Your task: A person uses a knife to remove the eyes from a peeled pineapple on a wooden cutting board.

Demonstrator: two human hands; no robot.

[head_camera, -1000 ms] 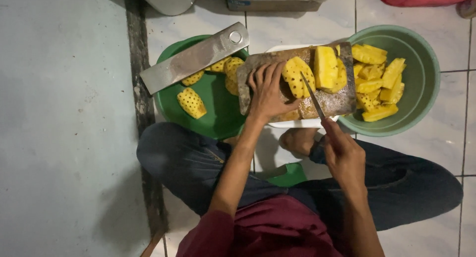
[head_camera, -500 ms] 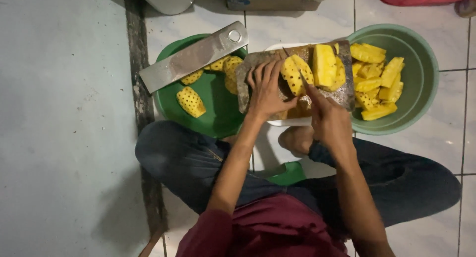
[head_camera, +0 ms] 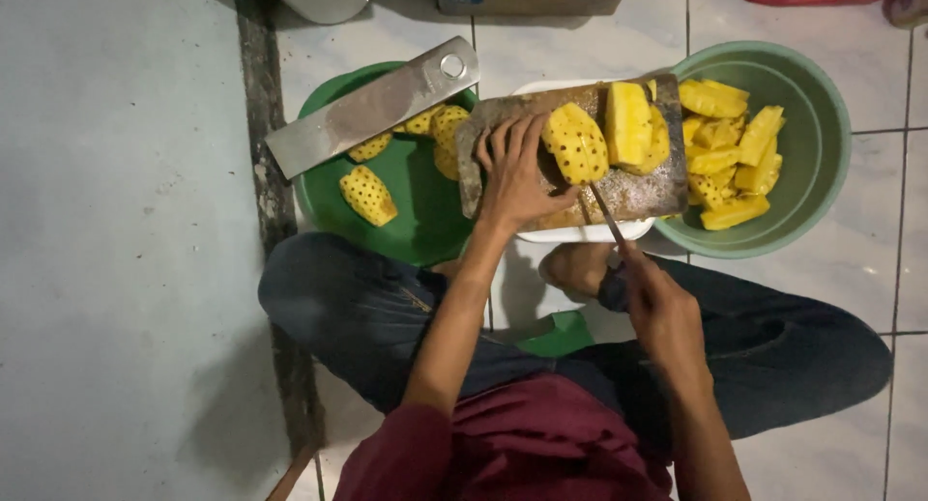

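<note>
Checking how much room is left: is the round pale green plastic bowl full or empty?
Partly full. Yellow pineapple chunks are piled against the left side of the pale green bowl; its right side shows bare bottom.

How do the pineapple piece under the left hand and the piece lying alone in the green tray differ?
The pineapple on the board is held by the left hand, with the knife in the right hand at its edge; the tray piece lies untouched. The board piece looks larger. Both are peeled, yellow and dotted with dark eyes.

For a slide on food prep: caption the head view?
Left hand steadies peeled pineapple on a cutting board; right hand holds a knife.
</note>
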